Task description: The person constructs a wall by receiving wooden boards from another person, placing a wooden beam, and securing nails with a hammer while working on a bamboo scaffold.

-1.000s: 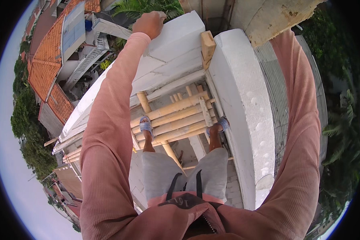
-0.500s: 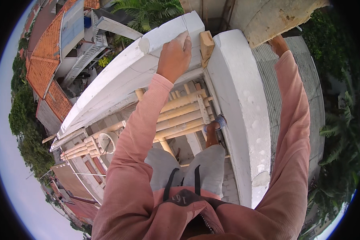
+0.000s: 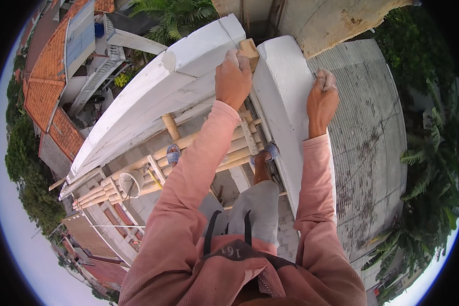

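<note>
My left hand (image 3: 233,76) is closed at the left side of a short wooden block (image 3: 249,50), which is wedged between two white wall pieces. What its fingers hold is hidden. A thin dark string (image 3: 233,36) crosses the top of the left white wall (image 3: 201,48) close by. My right hand (image 3: 322,102) is closed in a pinch over the outer edge of the right white wall (image 3: 281,66), its fingertips whitened with dust. Anything between those fingers is too small to make out.
Below me are bamboo poles (image 3: 188,140) with my sandalled feet on or beside them, and a white bucket (image 3: 131,183). Corrugated roofing (image 3: 370,137) lies beyond the right wall. A rough-edged board (image 3: 336,25) overhangs at the top. Tiled roofs (image 3: 51,66) stand far left.
My right hand has come from under the rough-edged board toward me, to the right wall's edge. My left hand has moved off the left wall's top, nearer the wooden block.
</note>
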The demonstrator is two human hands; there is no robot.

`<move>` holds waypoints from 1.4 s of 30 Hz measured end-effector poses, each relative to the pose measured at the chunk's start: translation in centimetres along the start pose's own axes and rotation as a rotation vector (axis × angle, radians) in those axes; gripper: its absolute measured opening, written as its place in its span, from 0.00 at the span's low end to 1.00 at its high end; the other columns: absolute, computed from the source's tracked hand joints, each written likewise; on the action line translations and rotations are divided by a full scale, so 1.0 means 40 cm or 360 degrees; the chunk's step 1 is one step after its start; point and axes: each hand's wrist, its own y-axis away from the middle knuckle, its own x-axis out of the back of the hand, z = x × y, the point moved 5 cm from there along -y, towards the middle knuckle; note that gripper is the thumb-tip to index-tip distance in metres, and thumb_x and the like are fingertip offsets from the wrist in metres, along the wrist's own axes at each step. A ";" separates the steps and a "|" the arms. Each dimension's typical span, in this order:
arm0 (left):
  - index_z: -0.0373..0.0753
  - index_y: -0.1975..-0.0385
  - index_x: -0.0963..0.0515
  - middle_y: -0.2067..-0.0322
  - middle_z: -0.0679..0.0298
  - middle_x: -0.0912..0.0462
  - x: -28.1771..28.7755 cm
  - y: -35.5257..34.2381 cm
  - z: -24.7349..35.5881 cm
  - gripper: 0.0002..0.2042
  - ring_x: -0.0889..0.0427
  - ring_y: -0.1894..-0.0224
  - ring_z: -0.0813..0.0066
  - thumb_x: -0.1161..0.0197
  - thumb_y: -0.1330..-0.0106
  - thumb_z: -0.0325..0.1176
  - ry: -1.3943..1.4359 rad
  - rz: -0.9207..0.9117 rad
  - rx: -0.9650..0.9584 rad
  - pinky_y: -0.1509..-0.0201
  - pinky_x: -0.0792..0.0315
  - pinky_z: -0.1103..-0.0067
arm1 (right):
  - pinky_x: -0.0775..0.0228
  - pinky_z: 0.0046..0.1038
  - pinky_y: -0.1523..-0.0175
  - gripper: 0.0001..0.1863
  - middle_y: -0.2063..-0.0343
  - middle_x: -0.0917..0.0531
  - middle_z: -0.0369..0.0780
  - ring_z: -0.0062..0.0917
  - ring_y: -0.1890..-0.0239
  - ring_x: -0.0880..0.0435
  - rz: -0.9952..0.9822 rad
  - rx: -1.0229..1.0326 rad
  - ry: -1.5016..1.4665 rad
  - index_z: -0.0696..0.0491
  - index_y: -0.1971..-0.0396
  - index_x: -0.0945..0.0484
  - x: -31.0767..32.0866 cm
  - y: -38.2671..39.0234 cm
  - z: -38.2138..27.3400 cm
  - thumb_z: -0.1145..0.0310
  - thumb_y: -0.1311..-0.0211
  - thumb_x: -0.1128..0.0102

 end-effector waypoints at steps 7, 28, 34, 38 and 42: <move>0.31 0.51 0.23 0.62 0.41 0.15 0.027 0.023 0.018 0.18 0.18 0.56 0.37 0.52 0.26 0.39 0.0210 0.0037 -0.0067 0.47 0.27 0.57 | 0.22 0.42 0.53 0.13 0.56 0.15 0.44 0.44 0.57 0.14 0.0165 0.0085 0.0230 0.53 0.53 0.18 -0.008 0.024 -0.075 0.65 0.26 0.49; 0.30 0.54 0.22 0.58 0.44 0.16 -0.056 0.041 0.028 0.18 0.20 0.53 0.44 0.55 0.26 0.37 0.0722 0.0196 0.0193 0.43 0.31 0.62 | 0.25 0.40 0.50 0.13 0.56 0.14 0.45 0.44 0.55 0.16 0.0052 0.0001 0.0078 0.53 0.54 0.19 -0.009 0.022 -0.076 0.64 0.27 0.49; 0.31 0.55 0.24 0.62 0.46 0.17 -0.085 0.057 0.012 0.16 0.21 0.56 0.42 0.55 0.25 0.38 0.0600 0.0263 -0.0038 0.44 0.31 0.62 | 0.24 0.40 0.52 0.13 0.60 0.14 0.46 0.45 0.59 0.15 0.0077 -0.0009 0.0013 0.53 0.58 0.18 0.000 0.021 -0.081 0.63 0.28 0.49; 0.35 0.55 0.25 0.68 0.56 0.20 -0.136 0.036 0.012 0.13 0.23 0.67 0.62 0.54 0.24 0.36 0.0999 0.0044 0.0206 0.58 0.29 0.70 | 0.24 0.42 0.55 0.11 0.64 0.14 0.47 0.46 0.63 0.15 0.0092 -0.0035 -0.0017 0.52 0.60 0.17 -0.005 0.025 -0.070 0.64 0.31 0.47; 0.36 0.51 0.31 0.69 0.61 0.21 -0.189 0.035 0.058 0.11 0.19 0.67 0.68 0.55 0.22 0.35 0.1842 -0.0236 0.0556 0.61 0.22 0.72 | 0.24 0.44 0.57 0.10 0.67 0.13 0.48 0.48 0.64 0.15 0.0137 0.0020 -0.0084 0.52 0.61 0.17 0.003 0.026 -0.055 0.65 0.33 0.47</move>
